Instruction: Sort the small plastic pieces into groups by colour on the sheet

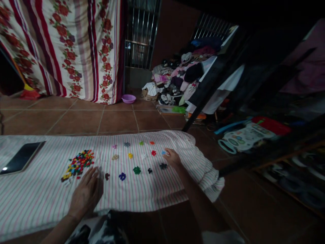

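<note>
Touching blue pieces (164,152) with right hand (173,158) near far right corner of cloth (154,195), cannot tell if gripping; resting left hand (85,191), released, beside mixed pile (80,163).

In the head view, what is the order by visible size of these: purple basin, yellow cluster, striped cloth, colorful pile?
1. Striped cloth
2. Colorful pile
3. Purple basin, though farther from the camera
4. Yellow cluster

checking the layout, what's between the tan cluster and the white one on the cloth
A yellow cluster lies between them, in the head view.
</note>
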`<state>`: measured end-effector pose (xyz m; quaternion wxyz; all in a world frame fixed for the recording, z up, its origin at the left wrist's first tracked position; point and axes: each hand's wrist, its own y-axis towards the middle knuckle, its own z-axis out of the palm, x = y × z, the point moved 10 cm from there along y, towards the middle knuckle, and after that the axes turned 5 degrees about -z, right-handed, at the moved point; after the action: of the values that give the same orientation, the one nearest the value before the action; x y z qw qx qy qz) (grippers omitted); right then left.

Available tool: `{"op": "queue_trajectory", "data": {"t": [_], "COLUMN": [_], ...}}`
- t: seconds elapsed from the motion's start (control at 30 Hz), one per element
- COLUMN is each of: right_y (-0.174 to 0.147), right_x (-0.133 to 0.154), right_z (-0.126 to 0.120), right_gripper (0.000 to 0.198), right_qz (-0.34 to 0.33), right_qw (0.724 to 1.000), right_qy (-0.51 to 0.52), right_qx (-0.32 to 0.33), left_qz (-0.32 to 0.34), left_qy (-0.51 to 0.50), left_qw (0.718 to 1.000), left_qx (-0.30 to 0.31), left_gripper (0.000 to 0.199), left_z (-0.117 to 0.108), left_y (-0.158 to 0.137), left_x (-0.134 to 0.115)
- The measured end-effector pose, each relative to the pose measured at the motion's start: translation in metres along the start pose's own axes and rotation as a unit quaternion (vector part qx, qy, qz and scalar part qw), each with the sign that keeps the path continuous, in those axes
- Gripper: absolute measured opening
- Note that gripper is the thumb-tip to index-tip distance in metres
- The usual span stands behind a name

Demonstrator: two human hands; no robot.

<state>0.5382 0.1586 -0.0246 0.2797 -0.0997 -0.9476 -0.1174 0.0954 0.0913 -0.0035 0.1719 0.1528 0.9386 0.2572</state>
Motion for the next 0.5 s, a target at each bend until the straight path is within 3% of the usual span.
{"op": "queue_trajectory", "data": {"t": [0.13,0.27,0.37,0.5], "right_y": [0.005,0.004,0.000,-0.011], "right_x": [-0.002,0.007,0.039,0.118], "right_z": [0.008,-0.004,-0.006,0.032], "right_gripper": [0.038,0.031,0.030,0.029], "right_qz": [-0.015,-0.042,-0.093,-0.206], "right_qw": [1.000,0.998,0.993,0.976], "right_qy": [-0.009,-0.031,-0.013,0.066], "right_qx": [0.016,-0.043,-0.072,0.011], "left_qz": [0.031,0.051,0.088,0.133], "left_qy": [0.005,0.007,0.009,0.026], "left_qw": [0.999,0.998,0.995,0.990], "left_qx": [0.006,0.027,0.049,0.042], "left_gripper": [0.028,0.028,0.031,0.033], "left_z": [0.003,0.008,0.014,0.020], "left_y": [0.000,-0.004,-0.009,-0.016], "left_x": [-0.006,0.000,0.005,0.007]}}
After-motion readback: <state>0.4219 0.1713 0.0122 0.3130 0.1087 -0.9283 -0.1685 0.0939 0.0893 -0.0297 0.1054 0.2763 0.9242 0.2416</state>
